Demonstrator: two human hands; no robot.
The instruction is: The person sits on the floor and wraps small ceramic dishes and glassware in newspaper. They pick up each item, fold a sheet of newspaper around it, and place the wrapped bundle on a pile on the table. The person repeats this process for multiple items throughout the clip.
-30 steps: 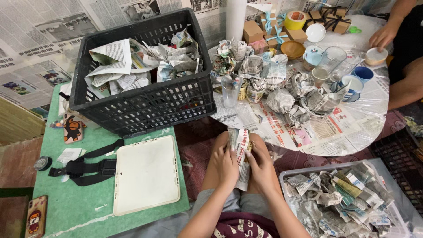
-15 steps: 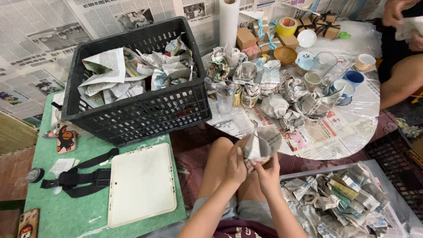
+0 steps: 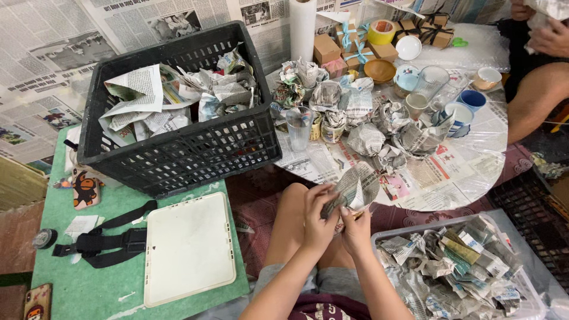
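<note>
My left hand (image 3: pixel 317 216) and right hand (image 3: pixel 355 231) are both closed around a newspaper-wrapped bundle (image 3: pixel 354 188), fingers pinching the paper over my knees, just off the near edge of the round table (image 3: pixel 474 172). What is inside the wrap I cannot tell; the paper fans up loose at the top. I judge I am midway through wrapping this piece: the sheet is around it but the ends are not tucked. The next move calls for folding those loose ends in tight while keeping my grip firm enough that the piece does not slip. To my right, by my knee, a clear bin (image 3: pixel 462 272) holds finished newspaper parcels. On the table stand a bare drinking glass (image 3: pixel 298 127) and more wrapped lumps. To the left, a black crate (image 3: pixel 178 106) is full of crumpled newspaper.
</note>
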